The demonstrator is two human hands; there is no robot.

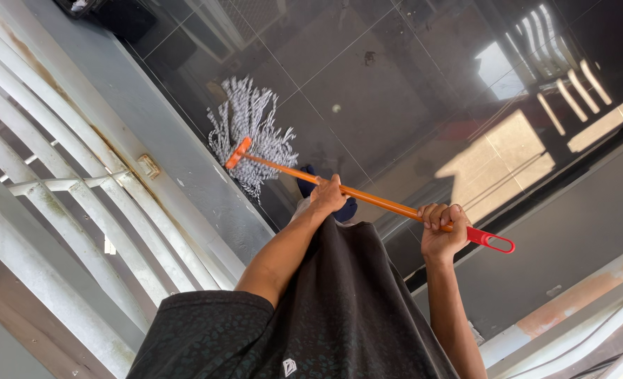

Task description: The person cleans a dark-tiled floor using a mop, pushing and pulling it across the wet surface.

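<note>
I hold a mop with both hands. Its orange handle (pixel 381 200) runs from a red hanging loop at the right end down to an orange clamp at the head. My left hand (pixel 327 196) grips the handle around its middle. My right hand (pixel 442 228) grips it close to the red end. The white-grey string mop head (pixel 253 133) lies spread on the dark glossy tile floor (pixel 395 84), next to the grey ledge. My black shirt (pixel 339 302) fills the lower middle of the view, and a dark blue shoe (pixel 348 209) shows just past my left hand.
A white metal railing (pixel 58 189) with slanted bars runs along the left, on a grey ledge (pixel 164 133). A grey wall base or step (pixel 571 217) borders the floor on the right. Sunlit patches lie on the tiles (pixel 508 154). A dark object (pixel 115 14) sits at the top left.
</note>
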